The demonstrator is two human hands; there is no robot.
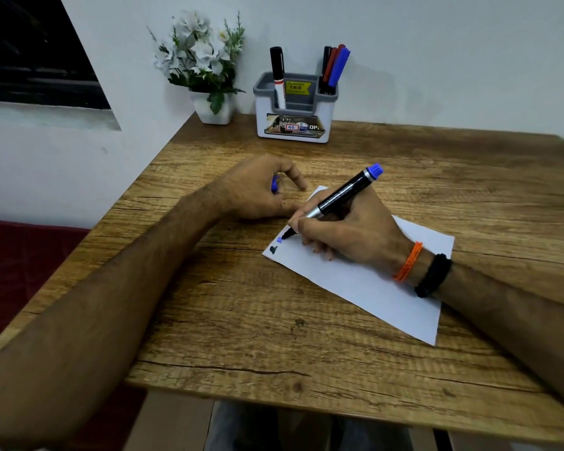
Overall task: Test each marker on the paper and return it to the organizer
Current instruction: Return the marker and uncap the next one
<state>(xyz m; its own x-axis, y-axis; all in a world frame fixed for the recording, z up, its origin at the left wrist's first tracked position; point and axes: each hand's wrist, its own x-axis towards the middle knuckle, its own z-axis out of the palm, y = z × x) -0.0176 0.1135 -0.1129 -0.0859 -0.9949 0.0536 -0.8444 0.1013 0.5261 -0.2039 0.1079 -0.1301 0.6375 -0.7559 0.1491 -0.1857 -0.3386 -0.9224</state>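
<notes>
Blue ink is going down beside a dark patch at the paper's (388, 288) near-left corner, where the right hand (349, 236) pinches the marker (345, 193); keep strokes short and light while the left hand (258, 190), curled around the cap (275, 184), rests on the table beside the sheet.

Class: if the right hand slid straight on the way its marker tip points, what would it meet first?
Probably the small blue mark on the paper, just ahead of the marker in the right hand.

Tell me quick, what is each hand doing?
Left hand: curled round a small blue marker cap.
Right hand: gripping the black blue-ended marker, tip on the white paper sheet.
</notes>
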